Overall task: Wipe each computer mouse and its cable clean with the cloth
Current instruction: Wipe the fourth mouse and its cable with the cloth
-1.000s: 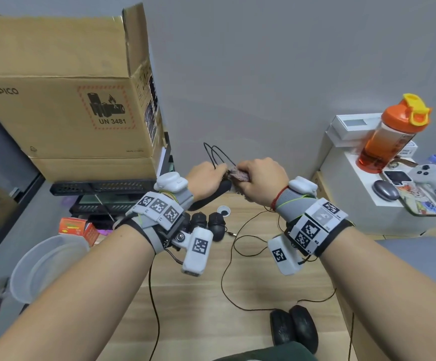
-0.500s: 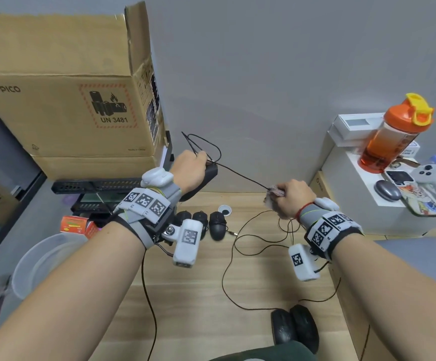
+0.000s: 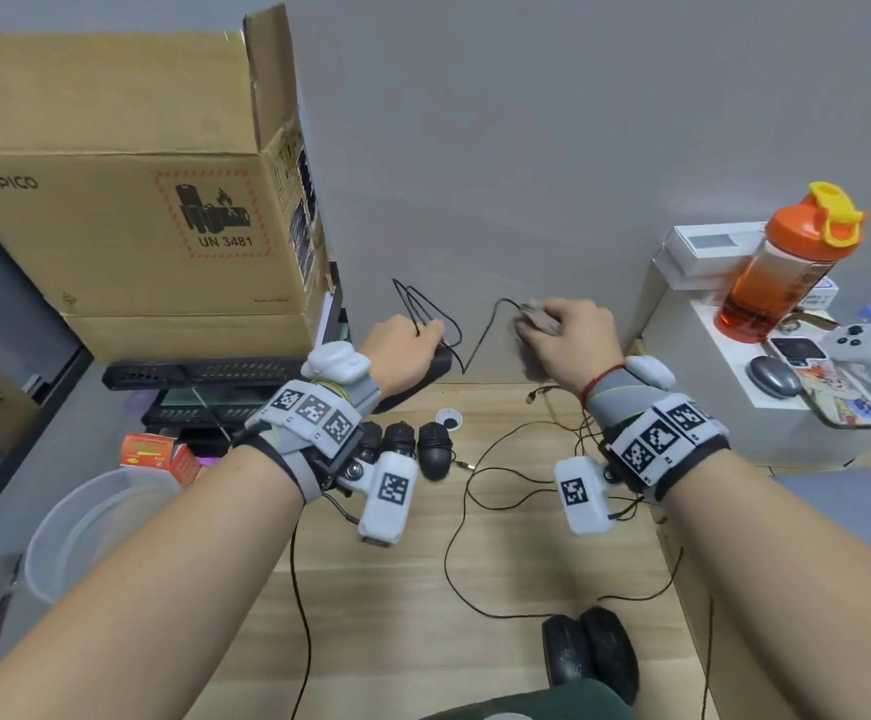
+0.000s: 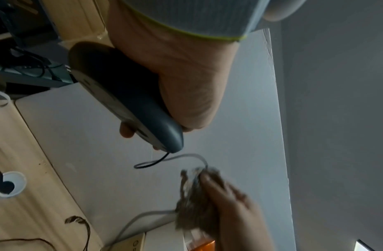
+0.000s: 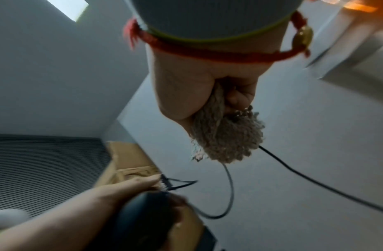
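My left hand (image 3: pixel 408 349) grips a black mouse (image 3: pixel 436 367) held up in front of the grey wall, with a few loops of its cable (image 3: pixel 419 304) sticking up past the fingers. From the left wrist the mouse (image 4: pixel 126 95) shows its underside, the palm wrapped over it. My right hand (image 3: pixel 558 332) holds a beige cloth (image 3: pixel 536 319) bunched round the same cable (image 3: pixel 480 341), which sags slack between the hands. In the right wrist view the cloth (image 5: pixel 227 139) hangs from the fist with the cable (image 5: pixel 229 178) running out of it.
Three black mice (image 3: pixel 423 446) lie in a row on the wooden table (image 3: pixel 381 589), two more (image 3: pixel 591 652) at the front edge, with loose cables between. A cardboard box (image 3: pixel 111 200) stands left, a white basin (image 3: pixel 85 532) below it. Right shelf: orange bottle (image 3: pixel 786 262), grey mouse (image 3: pixel 773 376).
My right hand first slid the cloth along the cable away from the mouse, pulling it taut. It has now risen back towards the wall and the cable hangs slack.
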Demonstrator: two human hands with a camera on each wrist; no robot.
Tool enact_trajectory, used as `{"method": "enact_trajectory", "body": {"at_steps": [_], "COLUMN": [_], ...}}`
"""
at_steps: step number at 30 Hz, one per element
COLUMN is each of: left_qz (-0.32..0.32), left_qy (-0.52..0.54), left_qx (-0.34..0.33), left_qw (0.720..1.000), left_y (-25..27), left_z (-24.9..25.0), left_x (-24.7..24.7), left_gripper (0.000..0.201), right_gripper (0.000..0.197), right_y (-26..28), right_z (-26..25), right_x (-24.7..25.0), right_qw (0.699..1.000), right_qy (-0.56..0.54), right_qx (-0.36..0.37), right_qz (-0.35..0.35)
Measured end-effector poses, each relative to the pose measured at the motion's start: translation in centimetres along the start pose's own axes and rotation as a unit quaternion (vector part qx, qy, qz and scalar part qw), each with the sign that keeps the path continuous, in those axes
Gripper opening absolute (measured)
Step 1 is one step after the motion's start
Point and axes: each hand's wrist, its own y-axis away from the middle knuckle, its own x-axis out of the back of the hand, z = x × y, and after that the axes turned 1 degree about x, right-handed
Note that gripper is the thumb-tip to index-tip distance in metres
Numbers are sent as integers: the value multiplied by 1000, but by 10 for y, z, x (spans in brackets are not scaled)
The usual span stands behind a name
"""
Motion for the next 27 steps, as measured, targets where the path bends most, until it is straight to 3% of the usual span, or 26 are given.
{"method": "enact_trajectory", "body": {"at_steps": [3, 7, 12, 16, 27], "left_qz": [-25, -30, -34, 10, 112], "left_qy": [15, 29, 18, 28, 114], "left_qx": [-19, -20, -35, -35, 18], "left_qw": [999, 999, 999, 999, 987], "left_y": [5, 6, 4, 2, -13], "left_z": [11, 17, 9, 5, -19], "left_x": [-10, -14, -14, -1, 26], "left_gripper": [68, 78, 45, 42, 46], "right_gripper": [31, 29, 21, 18, 20], "right_y": [4, 12, 17, 18, 15], "right_z": [-29, -35, -36, -24, 64], "right_x": [-2, -7, -8, -9, -21], "right_qw": [995, 983, 976, 981, 975], "right_qy": [-17, 41, 99, 105, 149], "right_qx": [87, 153, 171, 135, -98], "right_qz": [-37, -89, -87, -88, -129]}}
